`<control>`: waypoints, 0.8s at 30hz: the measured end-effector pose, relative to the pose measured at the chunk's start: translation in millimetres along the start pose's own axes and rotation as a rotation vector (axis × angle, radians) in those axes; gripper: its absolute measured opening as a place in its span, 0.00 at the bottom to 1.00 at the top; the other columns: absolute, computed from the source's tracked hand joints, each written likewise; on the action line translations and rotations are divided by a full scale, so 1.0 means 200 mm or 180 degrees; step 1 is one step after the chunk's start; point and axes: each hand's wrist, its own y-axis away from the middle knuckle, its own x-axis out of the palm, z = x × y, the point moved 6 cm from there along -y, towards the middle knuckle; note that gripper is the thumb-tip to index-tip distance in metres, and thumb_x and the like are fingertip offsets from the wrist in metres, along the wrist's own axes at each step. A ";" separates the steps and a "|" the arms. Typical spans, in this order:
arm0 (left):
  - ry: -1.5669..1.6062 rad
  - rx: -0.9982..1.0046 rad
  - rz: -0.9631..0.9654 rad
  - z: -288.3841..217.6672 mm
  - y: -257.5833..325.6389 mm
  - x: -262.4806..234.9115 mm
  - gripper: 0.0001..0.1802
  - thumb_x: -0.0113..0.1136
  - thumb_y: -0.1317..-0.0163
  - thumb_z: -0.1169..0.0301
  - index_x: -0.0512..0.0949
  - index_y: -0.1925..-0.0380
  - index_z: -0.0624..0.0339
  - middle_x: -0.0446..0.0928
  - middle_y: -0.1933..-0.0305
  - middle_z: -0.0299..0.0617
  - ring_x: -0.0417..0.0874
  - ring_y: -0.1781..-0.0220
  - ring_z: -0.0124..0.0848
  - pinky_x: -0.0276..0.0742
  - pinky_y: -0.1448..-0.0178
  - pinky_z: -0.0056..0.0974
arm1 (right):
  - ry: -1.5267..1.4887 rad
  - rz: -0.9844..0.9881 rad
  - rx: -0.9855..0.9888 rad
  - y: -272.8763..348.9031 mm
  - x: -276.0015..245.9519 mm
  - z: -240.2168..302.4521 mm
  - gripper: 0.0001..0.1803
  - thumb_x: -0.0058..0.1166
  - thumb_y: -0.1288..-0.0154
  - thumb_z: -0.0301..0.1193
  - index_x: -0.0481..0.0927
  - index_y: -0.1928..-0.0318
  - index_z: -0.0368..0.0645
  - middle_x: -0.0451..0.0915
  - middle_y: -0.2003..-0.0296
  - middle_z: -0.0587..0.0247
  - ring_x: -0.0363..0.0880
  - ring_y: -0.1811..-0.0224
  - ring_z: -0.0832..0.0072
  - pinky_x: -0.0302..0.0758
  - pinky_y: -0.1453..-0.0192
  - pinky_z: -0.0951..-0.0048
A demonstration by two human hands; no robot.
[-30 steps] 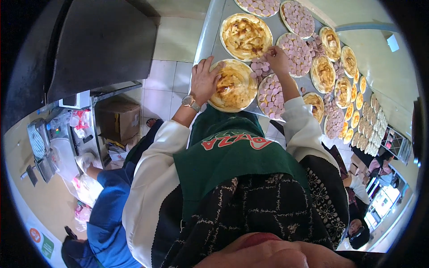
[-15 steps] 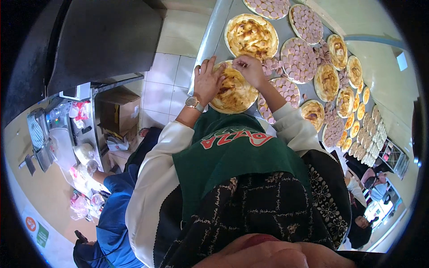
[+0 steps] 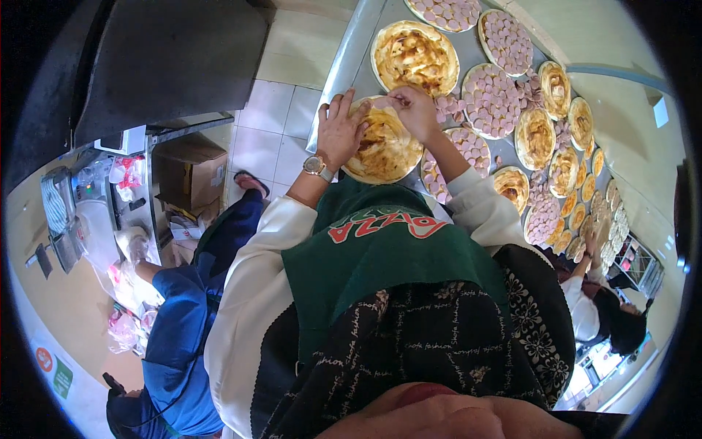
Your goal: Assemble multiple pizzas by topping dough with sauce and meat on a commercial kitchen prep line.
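Note:
A round, browned flatbread base (image 3: 387, 157) lies in front of me at the table's near left corner. My left hand (image 3: 338, 135) rests along its left rim, fingers spread and holding nothing, a watch (image 3: 314, 167) on the wrist. At the far rim, the fingers of my right hand (image 3: 413, 113) are pinched on what looks like a thin pink sausage slice (image 3: 385, 103), partly hidden by them. Just beyond sits another browned base (image 3: 415, 58) without slices. Loose sausage slices (image 3: 450, 108) lie right of my right hand, near a base covered with slices (image 3: 490, 101).
Several more bases, plain and sliced-topped, run along the metal table (image 3: 358, 69) to the right. A co-worker (image 3: 592, 314) reaches over its far end. Another person in blue (image 3: 175, 329) stands at left by a shelf with a cardboard box (image 3: 191, 172). A dark cabinet (image 3: 168, 66) stands upper left.
My right hand has shifted slightly along the base's far rim, and a pink slice shows at its fingertips. My left hand stays put. At right, a co-worker now reaches over the table; the person in blue moved.

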 end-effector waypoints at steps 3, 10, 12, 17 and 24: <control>-0.0040 0.0074 0.0045 -0.02 -0.02 0.00 0.25 0.60 0.37 0.59 0.76 0.39 0.45 0.62 0.27 0.47 0.63 0.29 0.45 0.57 0.31 0.55 | -0.0107 0.0107 0.0220 0.04 -0.02 -0.08 0.05 0.64 0.42 0.26 0.83 0.63 0.44 0.82 0.69 0.60 0.83 0.65 0.65 0.79 0.61 0.67; 0.0149 0.0312 -0.0001 -0.08 -0.05 0.04 0.27 0.63 0.39 0.60 0.75 0.39 0.46 0.62 0.27 0.48 0.63 0.29 0.45 0.58 0.31 0.55 | 0.0892 -0.0543 -0.0124 0.09 -0.15 -0.09 0.07 0.64 0.42 0.30 0.80 0.65 0.46 0.79 0.65 0.60 0.81 0.62 0.57 0.78 0.60 0.57; 0.0146 0.0316 0.0002 -0.09 -0.06 0.04 0.27 0.63 0.39 0.60 0.75 0.38 0.46 0.62 0.27 0.48 0.63 0.29 0.45 0.58 0.32 0.55 | 0.0920 -0.0865 -0.0051 0.11 -0.28 -0.18 0.07 0.64 0.42 0.30 0.80 0.64 0.46 0.78 0.64 0.60 0.81 0.61 0.57 0.78 0.59 0.57; 0.0084 0.0365 0.0025 -0.10 -0.07 0.05 0.28 0.64 0.40 0.60 0.74 0.38 0.45 0.63 0.28 0.48 0.63 0.29 0.45 0.58 0.32 0.55 | 0.0929 -0.0636 0.0594 0.14 -0.40 -0.34 0.10 0.66 0.39 0.34 0.84 0.60 0.43 0.77 0.63 0.62 0.82 0.63 0.69 0.79 0.62 0.65; 0.0051 0.0484 0.0055 -0.13 -0.09 0.06 0.28 0.64 0.41 0.60 0.75 0.38 0.46 0.63 0.29 0.47 0.63 0.30 0.44 0.59 0.33 0.55 | 0.0264 -0.0468 0.0792 0.15 -0.39 -0.31 0.09 0.66 0.40 0.31 0.83 0.62 0.40 0.82 0.67 0.61 0.83 0.65 0.70 0.80 0.57 0.71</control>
